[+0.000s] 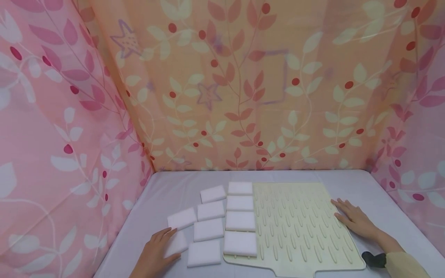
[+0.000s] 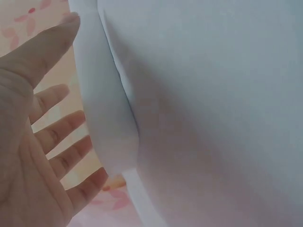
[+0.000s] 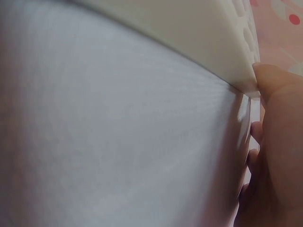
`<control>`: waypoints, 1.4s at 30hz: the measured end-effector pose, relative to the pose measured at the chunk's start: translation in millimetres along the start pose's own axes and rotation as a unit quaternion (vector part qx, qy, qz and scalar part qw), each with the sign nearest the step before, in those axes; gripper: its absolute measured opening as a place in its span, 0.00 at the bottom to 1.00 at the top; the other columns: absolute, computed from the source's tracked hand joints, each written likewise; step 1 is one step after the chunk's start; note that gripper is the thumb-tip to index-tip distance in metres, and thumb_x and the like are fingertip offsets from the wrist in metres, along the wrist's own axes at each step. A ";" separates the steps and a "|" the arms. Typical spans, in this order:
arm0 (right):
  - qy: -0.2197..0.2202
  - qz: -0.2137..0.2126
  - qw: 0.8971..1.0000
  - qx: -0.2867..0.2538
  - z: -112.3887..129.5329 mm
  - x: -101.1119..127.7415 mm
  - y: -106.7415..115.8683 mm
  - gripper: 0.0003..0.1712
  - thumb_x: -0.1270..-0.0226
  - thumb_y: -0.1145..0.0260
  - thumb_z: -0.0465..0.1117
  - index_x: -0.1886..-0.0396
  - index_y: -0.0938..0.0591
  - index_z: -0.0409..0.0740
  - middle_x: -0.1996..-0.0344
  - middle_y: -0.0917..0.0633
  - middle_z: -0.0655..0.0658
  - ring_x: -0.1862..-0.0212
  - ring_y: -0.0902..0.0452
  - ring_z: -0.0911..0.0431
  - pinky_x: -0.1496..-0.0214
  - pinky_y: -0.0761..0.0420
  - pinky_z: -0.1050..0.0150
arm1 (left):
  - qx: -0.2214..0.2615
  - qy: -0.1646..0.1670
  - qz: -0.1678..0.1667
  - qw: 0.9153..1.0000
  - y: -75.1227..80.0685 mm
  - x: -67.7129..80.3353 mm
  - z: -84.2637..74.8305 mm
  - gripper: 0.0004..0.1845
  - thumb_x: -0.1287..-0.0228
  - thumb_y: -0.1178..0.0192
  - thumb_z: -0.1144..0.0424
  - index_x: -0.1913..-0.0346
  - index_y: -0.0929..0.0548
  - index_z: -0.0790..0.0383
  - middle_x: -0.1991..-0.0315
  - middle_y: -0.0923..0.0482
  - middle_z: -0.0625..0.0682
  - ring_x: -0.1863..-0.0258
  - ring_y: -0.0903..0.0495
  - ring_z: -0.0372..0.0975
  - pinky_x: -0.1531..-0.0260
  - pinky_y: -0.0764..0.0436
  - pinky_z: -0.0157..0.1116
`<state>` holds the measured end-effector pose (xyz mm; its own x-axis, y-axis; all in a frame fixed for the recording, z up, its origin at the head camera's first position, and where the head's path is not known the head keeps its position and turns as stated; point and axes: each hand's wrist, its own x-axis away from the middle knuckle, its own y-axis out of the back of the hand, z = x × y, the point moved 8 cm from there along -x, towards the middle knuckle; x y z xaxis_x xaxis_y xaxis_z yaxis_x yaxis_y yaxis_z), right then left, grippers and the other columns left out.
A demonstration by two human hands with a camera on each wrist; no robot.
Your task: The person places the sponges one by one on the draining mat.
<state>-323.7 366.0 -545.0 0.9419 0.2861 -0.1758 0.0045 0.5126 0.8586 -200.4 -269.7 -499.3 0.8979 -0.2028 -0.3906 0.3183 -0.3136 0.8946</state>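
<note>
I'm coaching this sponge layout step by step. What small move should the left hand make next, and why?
Probably curl the left hand around the white sponge under its fingers and lift it toward the cream mat. Four sponges already line the mat's left edge, the rest lie loose on the table, and the right hand rests flat on the mat's right side, steadying it.

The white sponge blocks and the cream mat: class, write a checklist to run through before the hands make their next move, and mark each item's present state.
1. Left hand rests on a white sponge block with straight fingers: ok.
2. Right hand lies flat on the cream mat at its right edge: ok.
3. Four blocks on the mat form a straight column: ok.
4. Loose blocks beside the mat lie within reach: ok.
5. Mat flat on the table: cannot tell.
</note>
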 end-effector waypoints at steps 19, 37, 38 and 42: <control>-0.003 0.001 1.000 -0.002 -0.3 1.5 -1.6 0.33 0.30 0.47 0.50 0.30 0.41 0.42 0.35 0.42 0.24 0.33 0.58 0.26 0.38 0.70 0.31 | 0.078 0.081 0.121 0.986 -7.9 4.6 21.7 0.41 0.58 0.30 0.44 0.39 0.28 0.56 0.45 0.26 0.53 0.50 0.26 0.47 0.57 0.24 0.50; 0.002 -0.006 1.000 -0.002 4.4 0.7 4.0 0.33 0.30 0.47 0.50 0.31 0.40 0.40 0.35 0.42 0.23 0.35 0.56 0.24 0.40 0.66 0.28 | 0.072 0.066 0.088 0.991 18.7 0.4 22.4 0.38 0.59 0.30 0.43 0.41 0.25 0.53 0.53 0.25 0.43 0.58 0.29 0.37 0.61 0.24 0.39; 0.002 -0.006 1.000 -0.003 4.3 0.7 3.8 0.33 0.30 0.47 0.50 0.31 0.40 0.41 0.35 0.42 0.23 0.35 0.56 0.25 0.40 0.66 0.28 | 0.072 0.063 0.082 0.992 20.5 -0.4 21.3 0.38 0.59 0.30 0.43 0.42 0.25 0.53 0.52 0.25 0.42 0.57 0.29 0.37 0.60 0.24 0.40; 0.000 -0.002 1.000 -0.008 2.3 0.7 1.8 0.33 0.30 0.47 0.50 0.31 0.40 0.41 0.35 0.42 0.24 0.34 0.56 0.25 0.40 0.67 0.29 | 0.072 0.047 0.057 0.995 28.0 -6.9 13.0 0.33 0.57 0.28 0.49 0.44 0.22 0.53 0.52 0.25 0.41 0.53 0.28 0.38 0.55 0.24 0.44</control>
<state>-322.2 365.3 -542.5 0.9422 0.2836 -0.1786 0.0028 0.5263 0.8503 -201.7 -289.1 -474.3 0.9521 -0.1595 -0.2607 0.1723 -0.4244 0.8889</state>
